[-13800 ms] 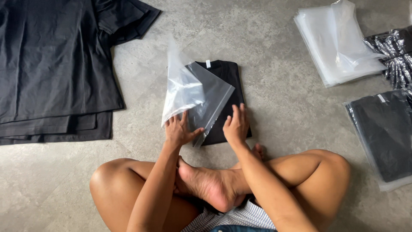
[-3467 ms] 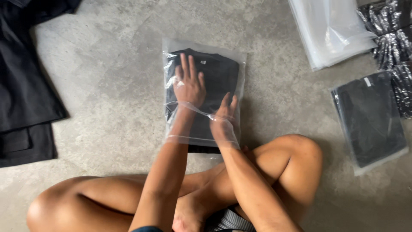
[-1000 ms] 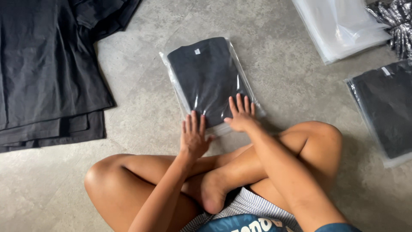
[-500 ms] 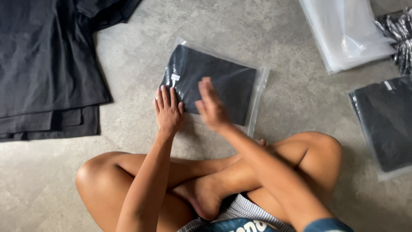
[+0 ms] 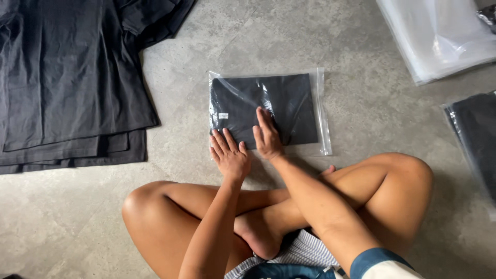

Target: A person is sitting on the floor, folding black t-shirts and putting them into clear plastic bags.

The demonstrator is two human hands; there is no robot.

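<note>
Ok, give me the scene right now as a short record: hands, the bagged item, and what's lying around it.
left hand: flat, fingers spread, on the near left corner of the bagged shirt
right hand: flat, pressing the near edge of the bag
bagged shirt: folded black garment inside a clear plastic bag, lying flat on the concrete floor
left side: stack of unfolded black shirts
upper right: pile of empty clear bags
right edge: another bagged black garment, partly cut off

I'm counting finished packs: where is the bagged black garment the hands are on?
In the head view the bagged black garment lies flat on the concrete floor at centre, under both hands, right of the pile of black shirts.
</note>
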